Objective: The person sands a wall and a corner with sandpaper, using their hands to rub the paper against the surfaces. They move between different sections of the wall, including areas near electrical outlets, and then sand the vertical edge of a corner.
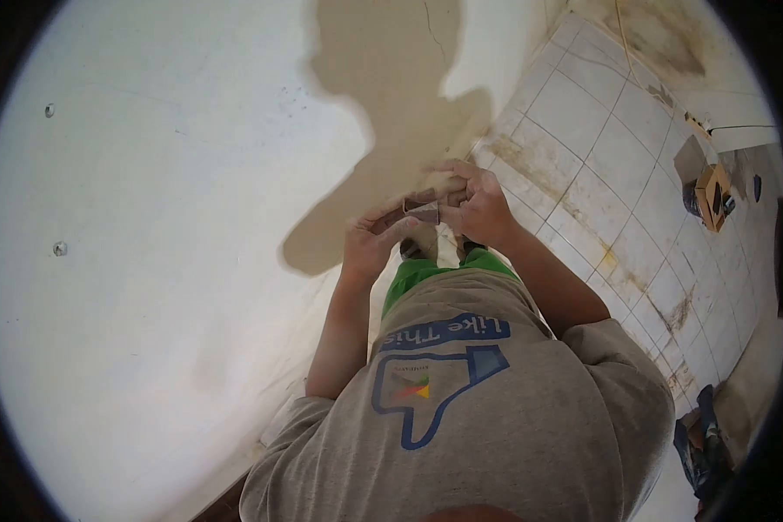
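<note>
In front of my waist, both hands meet at a small folded piece of sandpaper, grey on one face and brown at its edge. My left hand is closed on its left side, with the thumb on top. At the other side my right hand pinches it, fingers curled and dusty. The fingers hide part of the sheet, so its full size cannot be made out.
A pale wall fills the left, with two small fixings in it. Dusty white floor tiles lie to the right. An open cardboard box stands there, and dark cloth lies at the lower right.
</note>
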Demonstrator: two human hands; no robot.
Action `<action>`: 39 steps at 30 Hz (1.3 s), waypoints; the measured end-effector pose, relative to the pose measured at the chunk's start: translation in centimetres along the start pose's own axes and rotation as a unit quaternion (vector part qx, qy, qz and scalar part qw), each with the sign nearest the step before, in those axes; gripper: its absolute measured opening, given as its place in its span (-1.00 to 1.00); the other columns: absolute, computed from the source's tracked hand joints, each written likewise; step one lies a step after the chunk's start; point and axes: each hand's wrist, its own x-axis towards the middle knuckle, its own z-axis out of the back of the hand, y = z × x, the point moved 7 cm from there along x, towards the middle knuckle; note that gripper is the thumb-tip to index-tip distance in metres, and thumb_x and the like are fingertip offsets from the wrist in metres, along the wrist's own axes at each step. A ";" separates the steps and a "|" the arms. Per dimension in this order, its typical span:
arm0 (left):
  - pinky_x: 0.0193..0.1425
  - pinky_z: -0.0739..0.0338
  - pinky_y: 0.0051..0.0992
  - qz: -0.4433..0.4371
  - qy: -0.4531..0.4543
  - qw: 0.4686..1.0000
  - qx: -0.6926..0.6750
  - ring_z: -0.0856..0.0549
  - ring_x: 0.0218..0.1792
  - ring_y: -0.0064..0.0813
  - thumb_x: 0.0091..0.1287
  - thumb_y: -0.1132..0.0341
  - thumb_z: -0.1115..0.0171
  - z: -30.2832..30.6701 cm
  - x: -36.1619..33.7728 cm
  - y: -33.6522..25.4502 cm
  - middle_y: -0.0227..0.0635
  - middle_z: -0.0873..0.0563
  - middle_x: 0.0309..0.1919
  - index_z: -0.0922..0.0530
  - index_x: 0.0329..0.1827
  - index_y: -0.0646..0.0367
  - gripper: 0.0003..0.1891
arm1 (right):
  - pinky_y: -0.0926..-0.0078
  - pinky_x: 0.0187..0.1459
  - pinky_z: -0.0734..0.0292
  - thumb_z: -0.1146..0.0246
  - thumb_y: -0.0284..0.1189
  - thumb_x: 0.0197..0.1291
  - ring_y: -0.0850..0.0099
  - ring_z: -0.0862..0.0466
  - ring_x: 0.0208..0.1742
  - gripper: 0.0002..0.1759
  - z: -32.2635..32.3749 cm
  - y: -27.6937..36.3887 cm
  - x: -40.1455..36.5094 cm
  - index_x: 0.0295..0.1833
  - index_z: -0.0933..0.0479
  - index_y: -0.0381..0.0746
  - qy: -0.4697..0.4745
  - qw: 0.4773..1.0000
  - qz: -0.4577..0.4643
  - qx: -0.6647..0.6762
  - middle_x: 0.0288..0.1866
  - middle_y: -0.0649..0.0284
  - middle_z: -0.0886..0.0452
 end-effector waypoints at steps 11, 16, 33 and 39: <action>0.03 -0.68 -0.52 -0.120 -0.014 0.983 0.141 -0.80 -0.15 -0.52 0.19 0.56 -0.56 -0.8 -0.2 -1.0 -0.22 -0.87 -0.17 -0.82 -0.08 0.30 -0.77 | 0.48 0.00 -0.77 -0.49 -0.67 0.15 0.35 -0.82 -0.03 -0.54 1.3 -0.5 -1.9 0.16 -0.54 -0.42 0.005 0.997 -0.055 0.060 -0.06 -0.06 -0.81; 0.05 -0.66 -0.51 -0.099 -0.012 0.985 0.139 -0.79 -0.12 -0.51 0.21 0.55 -0.55 -1.5 0.0 -1.2 -0.22 -0.87 -0.15 -0.82 -0.07 0.29 -0.78 | 0.59 -0.11 -0.71 -0.53 -0.61 0.14 0.46 -0.80 -0.12 -0.53 2.0 -0.8 -2.1 0.16 -0.56 -0.38 -0.013 0.993 -0.016 0.114 -0.15 0.04 -0.83; 0.11 -0.62 -0.36 -0.215 0.035 0.968 0.126 -0.77 -0.02 -0.25 0.23 0.57 -0.48 -3.5 0.6 -3.0 -0.14 -0.82 -0.25 -0.83 -0.16 0.32 -0.86 | 0.73 -0.36 -0.44 -0.57 -0.57 0.08 0.73 -0.64 -0.35 -0.56 2.8 -0.9 -2.9 0.08 -0.62 -0.28 -0.027 0.998 -0.054 0.030 -0.26 0.31 -0.82; 0.15 -0.60 -0.35 -0.107 -0.033 0.992 0.057 -0.76 0.02 -0.25 0.36 0.53 -0.40 -3.1 1.1 -1.8 -0.15 -0.80 -0.10 -0.74 0.03 0.37 -0.79 | 0.73 -0.47 -0.36 -0.60 -0.51 0.07 0.78 -0.48 -0.50 -0.52 3.4 -1.8 -2.3 0.10 -0.60 -0.29 -0.076 0.996 0.049 0.003 -0.20 0.34 -0.81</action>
